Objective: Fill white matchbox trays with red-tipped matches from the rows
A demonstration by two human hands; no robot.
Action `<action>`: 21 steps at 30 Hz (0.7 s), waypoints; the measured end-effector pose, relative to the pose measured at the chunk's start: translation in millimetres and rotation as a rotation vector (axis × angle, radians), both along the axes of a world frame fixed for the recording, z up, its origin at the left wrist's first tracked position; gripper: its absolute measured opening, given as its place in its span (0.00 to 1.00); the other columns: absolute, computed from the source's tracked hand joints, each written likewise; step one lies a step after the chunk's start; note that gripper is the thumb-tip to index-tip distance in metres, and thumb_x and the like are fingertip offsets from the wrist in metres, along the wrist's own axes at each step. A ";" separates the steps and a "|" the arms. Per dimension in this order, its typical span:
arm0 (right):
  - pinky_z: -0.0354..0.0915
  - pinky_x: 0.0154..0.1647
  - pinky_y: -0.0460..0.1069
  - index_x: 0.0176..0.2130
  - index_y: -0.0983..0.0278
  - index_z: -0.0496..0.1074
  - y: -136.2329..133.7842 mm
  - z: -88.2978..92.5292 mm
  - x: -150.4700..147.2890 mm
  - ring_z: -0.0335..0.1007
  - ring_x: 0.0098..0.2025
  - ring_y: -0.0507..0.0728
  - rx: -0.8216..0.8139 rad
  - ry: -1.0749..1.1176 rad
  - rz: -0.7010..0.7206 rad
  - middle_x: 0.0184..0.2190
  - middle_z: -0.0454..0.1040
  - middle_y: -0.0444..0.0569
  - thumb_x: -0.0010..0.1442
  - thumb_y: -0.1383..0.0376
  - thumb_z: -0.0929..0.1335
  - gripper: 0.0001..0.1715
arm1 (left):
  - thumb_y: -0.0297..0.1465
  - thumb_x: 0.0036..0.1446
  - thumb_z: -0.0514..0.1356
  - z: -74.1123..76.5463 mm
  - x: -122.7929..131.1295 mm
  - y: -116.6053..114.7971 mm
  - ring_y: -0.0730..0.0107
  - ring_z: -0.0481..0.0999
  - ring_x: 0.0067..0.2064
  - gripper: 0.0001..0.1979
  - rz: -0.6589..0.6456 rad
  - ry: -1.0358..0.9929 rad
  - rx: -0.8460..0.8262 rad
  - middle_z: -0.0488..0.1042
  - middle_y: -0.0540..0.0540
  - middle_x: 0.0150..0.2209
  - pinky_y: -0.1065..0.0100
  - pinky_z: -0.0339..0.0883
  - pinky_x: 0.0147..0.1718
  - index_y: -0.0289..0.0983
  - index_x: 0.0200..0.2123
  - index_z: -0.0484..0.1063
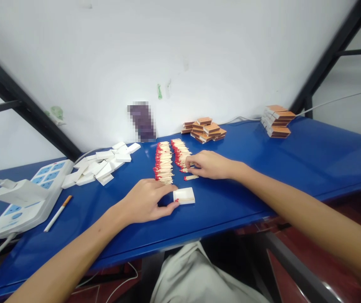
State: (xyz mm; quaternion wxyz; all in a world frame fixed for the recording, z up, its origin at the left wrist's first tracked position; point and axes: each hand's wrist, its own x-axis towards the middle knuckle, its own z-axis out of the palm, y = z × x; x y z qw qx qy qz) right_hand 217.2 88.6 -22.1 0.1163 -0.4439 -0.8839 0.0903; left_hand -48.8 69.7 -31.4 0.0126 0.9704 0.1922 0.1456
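My left hand [148,201] rests on the blue table, thumb and index finger closed on the left side of a small white matchbox tray [185,195]. A few red-headed matches lie inside the tray at its left end. My right hand [210,164] is at the near end of the right row of matches [180,149], its thumb and fingertips pinched together on match ends. A few loose matches [191,178] lie just below those fingers. Another long row of matches [163,162] sits to the left, with red heads pointing left.
A heap of white matchbox trays [104,162] lies on the left. Nearby are a cigarette [58,213] and a white power strip [46,185] with a plug. Brown matchbox covers [207,129] are piled by the wall, with another stack [277,122] farther right.
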 end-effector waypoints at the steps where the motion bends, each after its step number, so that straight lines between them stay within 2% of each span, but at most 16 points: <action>1: 0.49 0.30 0.46 0.38 0.62 0.72 0.4 -0.1 0.4 0.65 0.28 0.52 -0.003 0.011 0.007 0.30 0.76 0.44 0.65 0.64 0.66 0.06 | 0.39 0.64 0.58 0.3 0.0 -0.2 0.68 0.76 0.26 0.15 -0.002 0.000 -0.002 0.80 0.47 0.31 0.66 0.68 0.32 0.36 0.48 0.76; 10: 0.52 0.32 0.45 0.39 0.63 0.73 2.1 -2.6 2.3 0.68 0.32 0.52 -0.001 0.070 0.049 0.34 0.78 0.46 0.65 0.65 0.67 0.05 | 0.38 0.65 0.58 0.5 0.0 -0.1 0.65 0.77 0.28 0.15 -0.010 -0.010 0.020 0.80 0.46 0.32 0.65 0.67 0.31 0.35 0.47 0.76; 14: 0.52 0.33 0.45 0.39 0.64 0.73 3.7 -6.2 1.4 0.69 0.35 0.53 0.007 0.094 0.084 0.37 0.78 0.47 0.65 0.66 0.66 0.05 | 0.38 0.65 0.58 0.0 -0.1 0.1 0.66 0.76 0.27 0.15 -0.004 -0.020 0.026 0.79 0.47 0.29 0.66 0.65 0.29 0.35 0.47 0.77; 21: 0.52 0.32 0.46 0.39 0.64 0.74 4.3 -8.3 0.0 0.69 0.35 0.53 0.005 0.089 0.058 0.36 0.78 0.48 0.65 0.65 0.66 0.07 | 0.39 0.65 0.58 2.0 0.6 -0.8 0.70 0.74 0.25 0.15 0.005 -0.015 0.016 0.75 0.49 0.25 0.69 0.63 0.28 0.36 0.47 0.77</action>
